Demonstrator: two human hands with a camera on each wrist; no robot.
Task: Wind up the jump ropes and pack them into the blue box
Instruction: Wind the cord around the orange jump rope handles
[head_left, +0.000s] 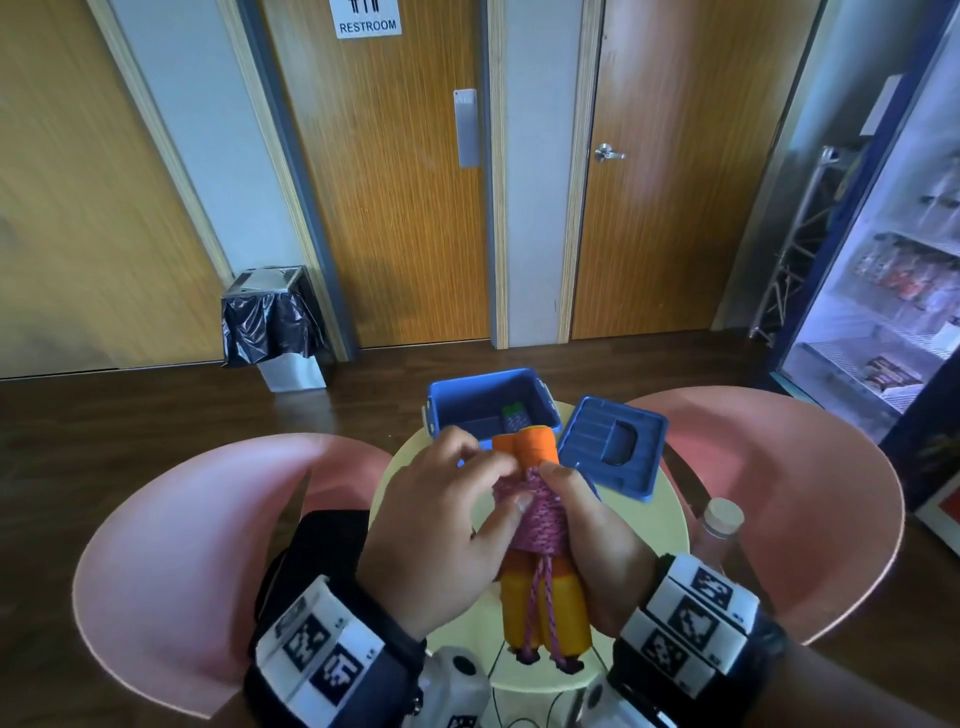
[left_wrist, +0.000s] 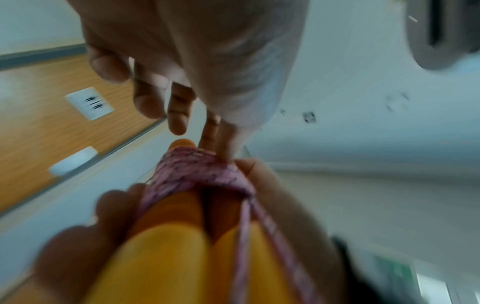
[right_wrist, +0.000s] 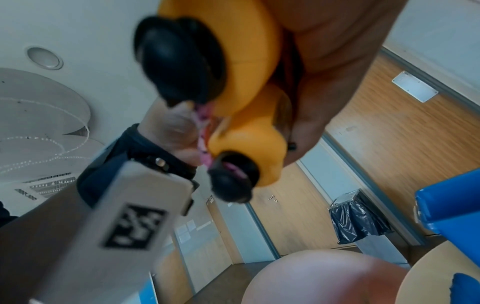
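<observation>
The left fingers (head_left: 488, 470) pinched the pink cord (head_left: 532, 512) near the top of its coil, while the right hand (head_left: 597, 551) curled round the two orange handles (head_left: 545, 605), holding the bundle upright above the bench (head_left: 644, 512). The left hand (head_left: 441, 525) lay over the coil's side. The cord looked soft and springy, likely to unwind if let go, so I would hold it across the wraps; the handles seemed stiff and light. Beyond stood the open blue box (head_left: 540, 397), something green inside, its lid (head_left: 610, 447) beside it.
</observation>
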